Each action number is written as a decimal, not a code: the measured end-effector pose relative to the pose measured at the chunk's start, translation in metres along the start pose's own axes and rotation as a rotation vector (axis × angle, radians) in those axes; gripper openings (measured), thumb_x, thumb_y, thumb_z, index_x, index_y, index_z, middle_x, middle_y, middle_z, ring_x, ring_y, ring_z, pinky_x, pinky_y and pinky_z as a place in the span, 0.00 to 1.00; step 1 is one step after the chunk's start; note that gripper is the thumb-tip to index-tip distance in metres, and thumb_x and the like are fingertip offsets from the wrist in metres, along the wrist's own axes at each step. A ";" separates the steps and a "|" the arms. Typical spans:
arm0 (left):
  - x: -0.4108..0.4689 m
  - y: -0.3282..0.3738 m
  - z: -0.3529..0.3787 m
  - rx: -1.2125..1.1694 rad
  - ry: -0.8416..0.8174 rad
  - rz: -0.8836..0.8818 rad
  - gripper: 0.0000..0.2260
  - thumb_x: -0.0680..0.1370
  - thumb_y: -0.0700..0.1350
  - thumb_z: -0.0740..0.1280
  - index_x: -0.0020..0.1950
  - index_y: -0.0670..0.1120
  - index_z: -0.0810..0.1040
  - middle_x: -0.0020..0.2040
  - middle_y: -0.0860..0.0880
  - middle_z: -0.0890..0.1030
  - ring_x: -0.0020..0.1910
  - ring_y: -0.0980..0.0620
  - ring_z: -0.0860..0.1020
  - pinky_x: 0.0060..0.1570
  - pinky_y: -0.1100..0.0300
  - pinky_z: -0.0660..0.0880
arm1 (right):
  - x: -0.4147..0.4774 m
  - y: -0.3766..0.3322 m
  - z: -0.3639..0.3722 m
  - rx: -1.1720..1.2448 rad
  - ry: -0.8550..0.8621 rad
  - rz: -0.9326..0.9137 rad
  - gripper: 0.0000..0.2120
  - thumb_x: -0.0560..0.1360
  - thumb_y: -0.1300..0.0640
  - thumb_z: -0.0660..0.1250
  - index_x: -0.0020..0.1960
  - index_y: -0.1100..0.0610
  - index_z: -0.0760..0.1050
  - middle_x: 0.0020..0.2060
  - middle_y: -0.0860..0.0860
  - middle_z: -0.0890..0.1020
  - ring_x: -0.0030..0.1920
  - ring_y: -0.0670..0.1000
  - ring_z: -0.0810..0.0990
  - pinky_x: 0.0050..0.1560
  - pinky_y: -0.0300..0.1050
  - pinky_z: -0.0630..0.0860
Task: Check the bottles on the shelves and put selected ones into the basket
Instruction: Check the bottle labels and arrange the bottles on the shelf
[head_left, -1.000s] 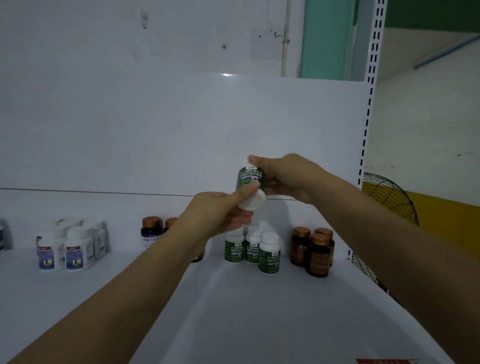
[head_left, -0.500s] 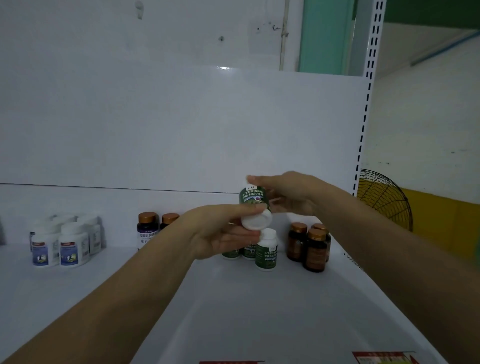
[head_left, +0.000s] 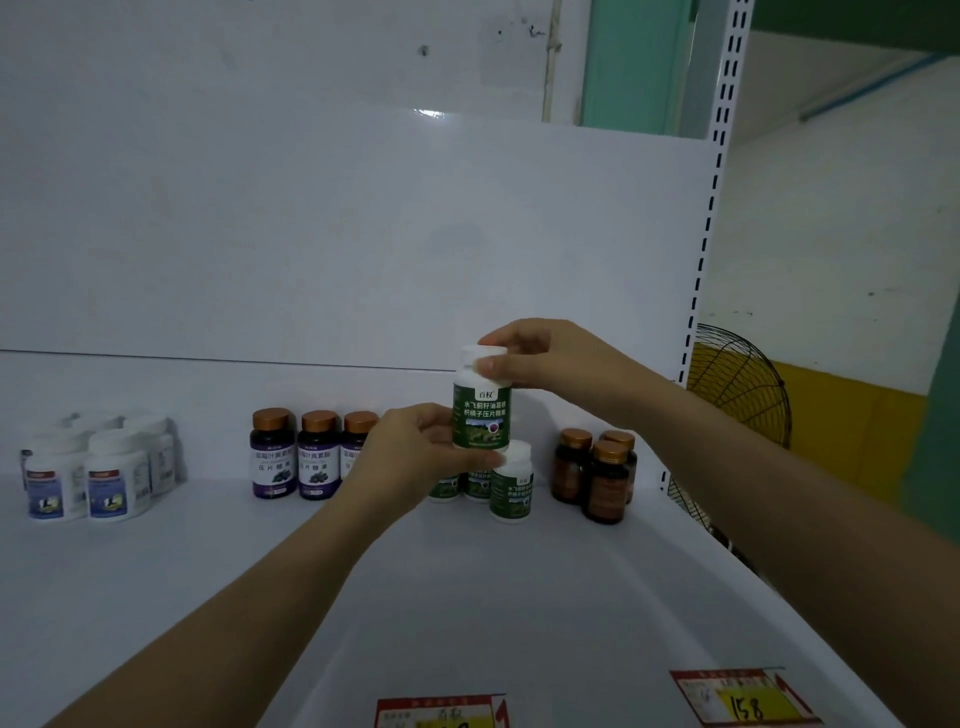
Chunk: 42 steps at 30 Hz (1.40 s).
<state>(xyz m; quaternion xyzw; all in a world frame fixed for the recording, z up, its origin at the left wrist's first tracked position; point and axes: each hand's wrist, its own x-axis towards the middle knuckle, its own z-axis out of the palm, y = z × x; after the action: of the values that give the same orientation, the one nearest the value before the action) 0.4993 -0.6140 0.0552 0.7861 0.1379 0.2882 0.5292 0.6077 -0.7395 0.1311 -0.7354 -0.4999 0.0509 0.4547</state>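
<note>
Right hand (head_left: 545, 358) is pinching the white cap of an upright green-labelled white plastic bottle (head_left: 481, 410) from above, thumb and fingertips closing round the cap's rim. Left hand (head_left: 410, 452) is cupping the same bottle at its base, fingers wrapping underneath and along its left side. Both hands are gripping it, holding it above the white metal shelf (head_left: 467, 597), label turned toward the camera (white Chinese characters on green, small picture lower down).

Directly below and behind the held bottle, a cluster of matching green-labelled bottles (head_left: 511, 488) is standing on the shelf; the left hand is partly hiding them, so the count is not clear. Just right of these, three brown bottles with copper-coloured caps (head_left: 605, 483) are grouping tightly near the shelf's perforated upright. Left of the left hand, three dark bottles with purple labels and copper caps (head_left: 317, 457) are lining up in a row along the back panel, the rightmost partly hidden by the hand. Well apart, at far left, several white bottles with blue labels (head_left: 111, 478) are bunching together.

Two red-and-yellow price tags (head_left: 743, 696) are showing at the shelf's front edge. A black wire fan guard (head_left: 737, 384) is showing beyond the upright, against a yellow wall.
</note>
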 end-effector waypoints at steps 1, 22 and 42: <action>0.002 -0.001 0.002 0.025 -0.002 -0.009 0.24 0.63 0.42 0.79 0.57 0.44 0.79 0.50 0.49 0.84 0.49 0.53 0.82 0.52 0.55 0.78 | 0.001 -0.001 -0.001 -0.033 -0.003 0.015 0.15 0.73 0.51 0.71 0.57 0.55 0.79 0.51 0.51 0.83 0.51 0.47 0.82 0.56 0.40 0.78; 0.025 -0.068 0.110 1.082 -0.287 -0.351 0.41 0.76 0.68 0.50 0.75 0.36 0.53 0.75 0.38 0.56 0.74 0.43 0.56 0.73 0.53 0.55 | 0.056 0.072 -0.048 -0.504 0.111 0.061 0.18 0.76 0.57 0.65 0.62 0.68 0.73 0.59 0.60 0.77 0.59 0.57 0.76 0.54 0.46 0.75; 0.009 -0.063 0.128 1.182 -0.318 -0.416 0.41 0.76 0.69 0.42 0.77 0.40 0.39 0.78 0.42 0.40 0.77 0.47 0.41 0.74 0.53 0.41 | 0.056 0.141 -0.009 -0.429 -0.036 0.042 0.15 0.78 0.54 0.62 0.53 0.66 0.78 0.51 0.59 0.81 0.54 0.57 0.79 0.54 0.49 0.76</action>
<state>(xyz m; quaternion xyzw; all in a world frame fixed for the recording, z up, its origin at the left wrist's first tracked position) 0.5887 -0.6801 -0.0347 0.9349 0.3426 -0.0648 0.0658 0.7372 -0.7137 0.0561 -0.8245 -0.4920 -0.0341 0.2774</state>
